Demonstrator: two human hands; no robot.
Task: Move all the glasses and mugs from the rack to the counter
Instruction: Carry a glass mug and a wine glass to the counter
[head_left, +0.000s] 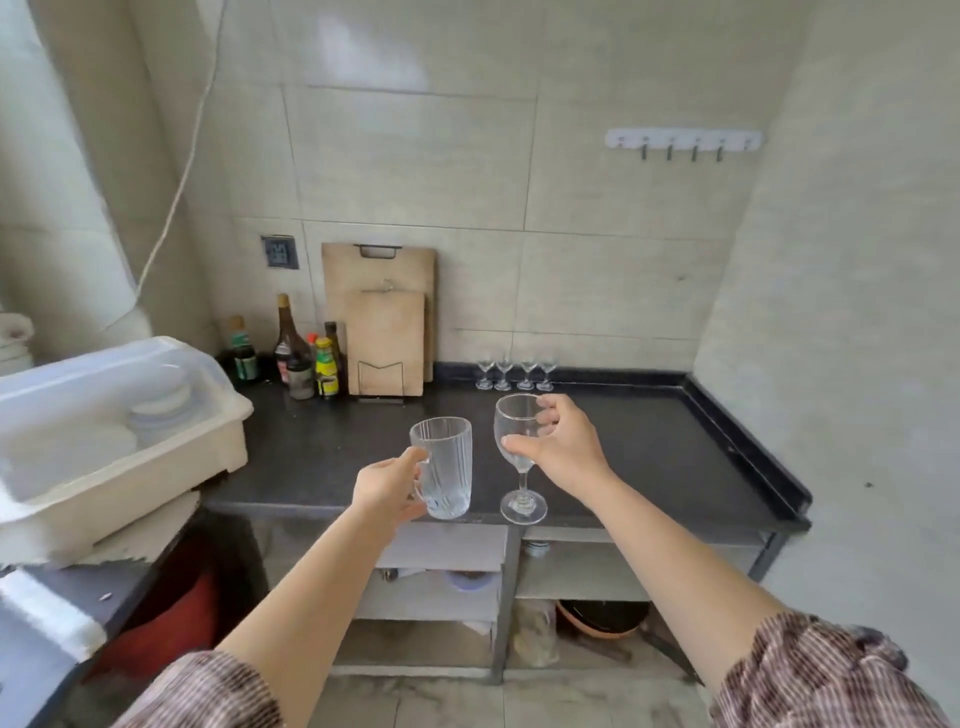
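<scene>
My left hand (387, 486) grips the handle of a clear ribbed glass mug (445, 470), held upright over the front edge of the dark counter (649, 447). My right hand (563, 439) holds a clear wine glass (514, 426) by its bowl, upright, with its foot near the counter's front edge. Several small stemmed glasses (514, 371) stand in a row at the back of the counter by the wall. The white plastic dish rack (218, 436) sits at the left, with stacked plates and bowls showing under its clear lid.
Sauce bottles (291, 353) and two wooden cutting boards (384, 332) stand at the back left of the counter. A raised lip runs along the counter's right and back edges. Shelves with pots lie below. A hook rail (683, 140) hangs on the wall.
</scene>
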